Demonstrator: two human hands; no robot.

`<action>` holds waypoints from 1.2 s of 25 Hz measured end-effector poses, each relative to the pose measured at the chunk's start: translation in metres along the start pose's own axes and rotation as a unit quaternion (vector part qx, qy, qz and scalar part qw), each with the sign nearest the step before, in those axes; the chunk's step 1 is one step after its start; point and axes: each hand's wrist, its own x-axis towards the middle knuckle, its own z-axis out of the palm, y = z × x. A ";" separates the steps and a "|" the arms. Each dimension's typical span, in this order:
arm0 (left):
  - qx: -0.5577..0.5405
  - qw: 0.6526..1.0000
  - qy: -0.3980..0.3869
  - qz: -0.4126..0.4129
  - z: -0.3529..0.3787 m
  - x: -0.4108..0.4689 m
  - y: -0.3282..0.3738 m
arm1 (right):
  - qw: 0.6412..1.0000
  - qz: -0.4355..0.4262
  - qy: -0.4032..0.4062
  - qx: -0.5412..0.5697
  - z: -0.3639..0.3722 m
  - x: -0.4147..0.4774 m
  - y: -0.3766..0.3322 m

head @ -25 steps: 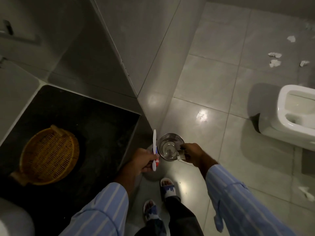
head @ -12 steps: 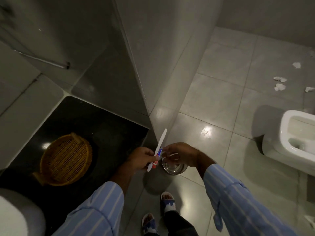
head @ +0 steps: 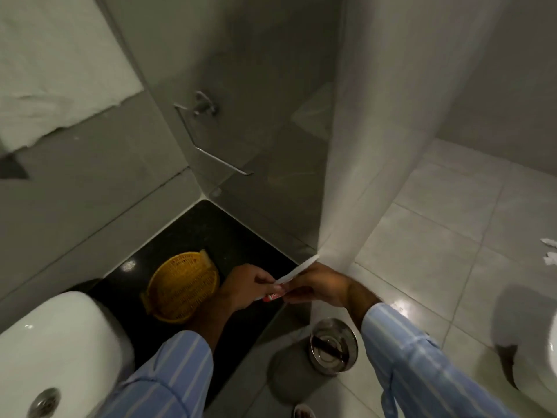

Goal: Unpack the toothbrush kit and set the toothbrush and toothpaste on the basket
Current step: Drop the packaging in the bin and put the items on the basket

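Note:
My left hand [head: 247,288] grips a white toothbrush [head: 297,274] and a small red toothpaste tube [head: 272,297] together, over the right edge of the black counter [head: 226,230]. The toothbrush slants up and to the right, across my right hand. My right hand [head: 319,286] meets the left one, its fingertips pinched on the right end of the tube. The round yellow woven basket [head: 180,288] lies on the counter just left of my left hand, and nothing shows inside it.
A white sink [head: 60,342] is at the lower left. A steel pedal bin [head: 333,345] stands on the floor below my right wrist. A toilet [head: 545,366] is at the right edge, with paper scraps [head: 548,251] on the tiles. A towel [head: 60,70] and a rail [head: 211,152] hang on the walls.
My right hand left the steel bin and came up to the tube in my left hand. Both hands moved left toward the basket, and my view turned toward the counter corner.

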 end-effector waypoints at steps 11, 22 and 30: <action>-0.105 0.952 0.289 0.008 -0.120 -0.061 -0.100 | 0.992 0.056 0.053 0.096 0.094 0.092 -0.049; -0.286 0.884 0.335 -0.158 -0.152 -0.012 -0.218 | 0.995 0.063 0.018 -0.076 0.188 0.212 -0.065; -0.311 0.891 0.281 -0.177 -0.175 0.040 -0.287 | 0.961 0.092 0.096 -0.241 0.225 0.305 -0.060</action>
